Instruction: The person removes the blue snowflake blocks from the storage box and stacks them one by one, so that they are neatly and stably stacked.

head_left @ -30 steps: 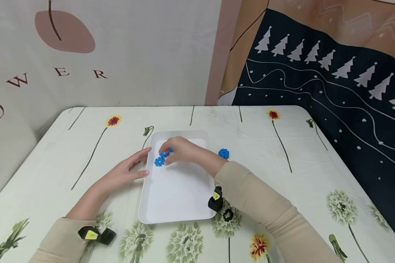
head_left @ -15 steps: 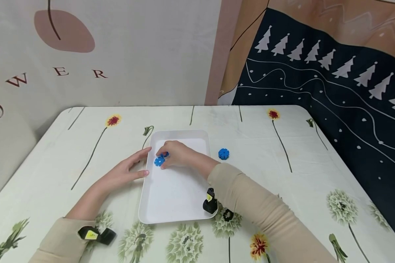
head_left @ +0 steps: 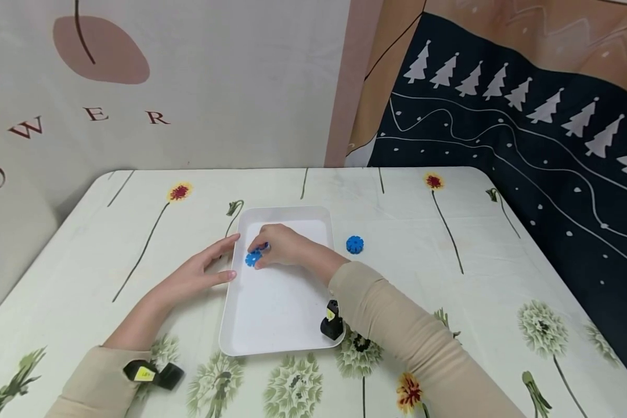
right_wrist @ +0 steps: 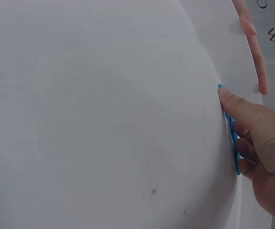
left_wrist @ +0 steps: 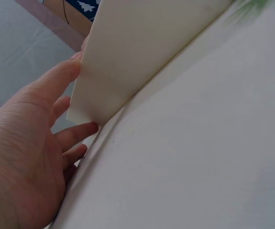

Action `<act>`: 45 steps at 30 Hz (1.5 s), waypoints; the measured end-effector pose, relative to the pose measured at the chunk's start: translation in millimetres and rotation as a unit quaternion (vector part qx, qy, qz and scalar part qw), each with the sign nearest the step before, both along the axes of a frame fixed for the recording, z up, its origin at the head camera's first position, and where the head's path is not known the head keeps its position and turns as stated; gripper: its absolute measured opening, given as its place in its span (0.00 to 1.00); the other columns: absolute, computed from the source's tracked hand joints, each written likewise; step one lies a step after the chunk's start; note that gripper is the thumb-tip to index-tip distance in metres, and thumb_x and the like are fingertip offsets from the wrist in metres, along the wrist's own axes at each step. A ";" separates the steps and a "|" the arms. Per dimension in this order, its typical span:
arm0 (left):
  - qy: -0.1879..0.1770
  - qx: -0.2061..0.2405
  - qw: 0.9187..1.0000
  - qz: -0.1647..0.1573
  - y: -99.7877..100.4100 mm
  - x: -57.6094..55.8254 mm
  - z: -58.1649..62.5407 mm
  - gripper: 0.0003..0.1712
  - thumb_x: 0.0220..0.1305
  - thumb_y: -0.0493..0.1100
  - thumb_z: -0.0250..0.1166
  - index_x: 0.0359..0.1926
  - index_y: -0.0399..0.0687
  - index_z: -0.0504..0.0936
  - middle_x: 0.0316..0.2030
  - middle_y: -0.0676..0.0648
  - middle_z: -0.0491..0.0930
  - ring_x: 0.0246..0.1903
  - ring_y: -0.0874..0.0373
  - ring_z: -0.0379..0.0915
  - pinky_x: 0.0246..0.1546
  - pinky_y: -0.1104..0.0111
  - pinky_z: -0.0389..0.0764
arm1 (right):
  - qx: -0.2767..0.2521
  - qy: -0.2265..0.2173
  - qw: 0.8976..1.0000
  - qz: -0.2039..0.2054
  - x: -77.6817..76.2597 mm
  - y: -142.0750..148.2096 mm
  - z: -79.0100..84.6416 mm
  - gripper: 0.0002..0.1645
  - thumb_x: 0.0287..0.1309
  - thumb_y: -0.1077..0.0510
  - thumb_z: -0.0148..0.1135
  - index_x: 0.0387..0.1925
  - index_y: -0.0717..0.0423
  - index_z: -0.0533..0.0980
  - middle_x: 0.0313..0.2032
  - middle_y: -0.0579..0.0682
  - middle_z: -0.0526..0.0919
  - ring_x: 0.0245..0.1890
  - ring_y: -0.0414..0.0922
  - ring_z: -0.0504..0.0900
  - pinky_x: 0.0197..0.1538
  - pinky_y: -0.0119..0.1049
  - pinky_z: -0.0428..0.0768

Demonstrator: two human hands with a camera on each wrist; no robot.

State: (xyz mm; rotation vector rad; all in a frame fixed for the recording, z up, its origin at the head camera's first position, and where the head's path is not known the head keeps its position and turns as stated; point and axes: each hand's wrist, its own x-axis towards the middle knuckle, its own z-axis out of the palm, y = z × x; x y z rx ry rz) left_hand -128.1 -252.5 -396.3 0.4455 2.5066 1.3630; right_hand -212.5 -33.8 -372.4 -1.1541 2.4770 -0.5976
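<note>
A shallow white tray (head_left: 282, 313) lies on the table. My right hand (head_left: 279, 244) reaches into its far left part, thumb and fingers bent around small blue snowflake discs. One notched blue disc (head_left: 253, 259) shows beside the fingertips; others are partly hidden under the hand. In the right wrist view, the thumb of the right hand (right_wrist: 271, 148) presses on a thin row of blue discs (right_wrist: 234, 129) near the tray's side. My left hand (head_left: 201, 276) has its fingers stretched against the tray's left rim. The left wrist view shows those fingertips touching the tray wall (left_wrist: 123, 57).
Another blue snowflake piece (head_left: 355, 244), thick-looking, lies on the tablecloth just right of the tray. The flower-printed tablecloth (head_left: 136, 238) spreads out around. A wall hanging (head_left: 251, 87) rises behind the table's far edge.
My right hand has shifted slightly left and down over the blue discs, covering more of the upper ones. The left hand and tray have stayed put.
</note>
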 end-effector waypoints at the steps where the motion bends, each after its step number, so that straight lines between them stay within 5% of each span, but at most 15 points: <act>1: 0.000 0.001 1.000 -0.001 -0.1 0.1 -0.1 0.43 0.64 0.48 0.65 0.75 0.58 0.52 0.71 0.40 0.54 0.69 0.39 0.48 0.61 0.38 0.53 | -0.001 0.002 1.000 0.004 0.0 0.1 0.3 0.23 0.52 0.51 0.72 0.50 0.52 0.82 0.37 0.42 0.78 0.38 0.36 0.73 0.43 0.24 0.69; 13: 0.002 0.010 1.000 -0.004 -1.6 -0.7 -1.5 0.43 0.64 0.47 0.65 0.75 0.58 0.53 0.71 0.41 0.53 0.69 0.40 0.47 0.63 0.41 0.52 | 0.003 0.069 0.997 0.040 1.0 5.9 4.4 0.20 0.52 0.50 0.72 0.46 0.53 0.83 0.41 0.43 0.83 0.42 0.37 0.74 0.49 0.25 0.68; 45: -0.011 -0.002 1.000 0.010 0.8 1.1 2.0 0.44 0.63 0.50 0.66 0.75 0.58 0.53 0.71 0.40 0.54 0.69 0.40 0.47 0.62 0.39 0.53 | -0.099 0.073 0.992 -0.006 13.3 49.7 45.8 0.22 0.54 0.56 0.71 0.51 0.54 0.81 0.47 0.46 0.81 0.49 0.41 0.72 0.50 0.29 0.72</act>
